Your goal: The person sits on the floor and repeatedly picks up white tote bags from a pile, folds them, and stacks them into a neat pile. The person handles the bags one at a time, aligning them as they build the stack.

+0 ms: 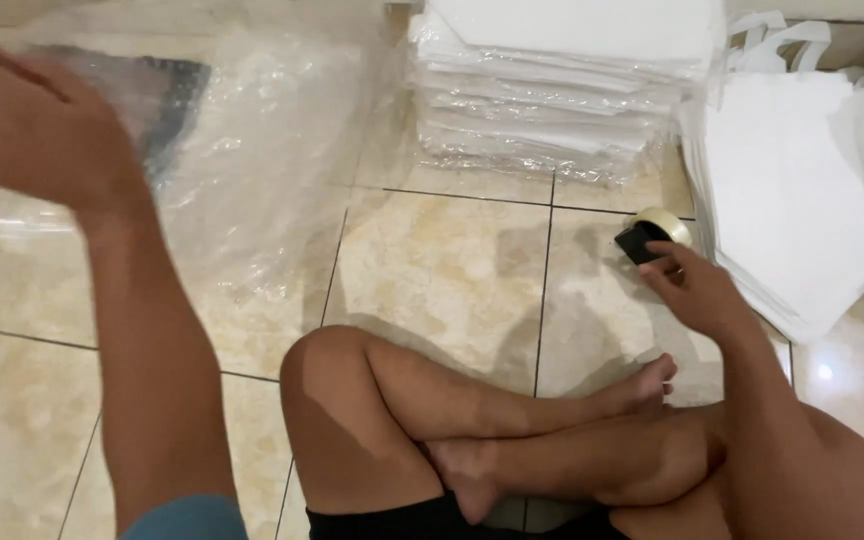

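Right hand [697,290] reaching a tape dispenser [654,235] on the tiled floor [442,270], fingers touching it without closing, left hand [27,120] raised, blurred, its grip unclear, over clear plastic wrap [252,150], white bags [562,80] stacked beyond.

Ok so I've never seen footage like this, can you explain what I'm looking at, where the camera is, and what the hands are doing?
There is no machine here. The single picture comes from a camera worn on a person's head, looking down at their own arms and crossed legs as they sit on a tiled floor. The right hand rests its fingers on a roll of clear tape in a black dispenser; it touches it rather than gripping it. The left hand is raised and blurred, in front of a plastic-wrapped flat item; whether it holds that is unclear. Loose clear plastic film lies beside it. Farther back sits a stack of white packed items, and white fabric bags lie at the right.
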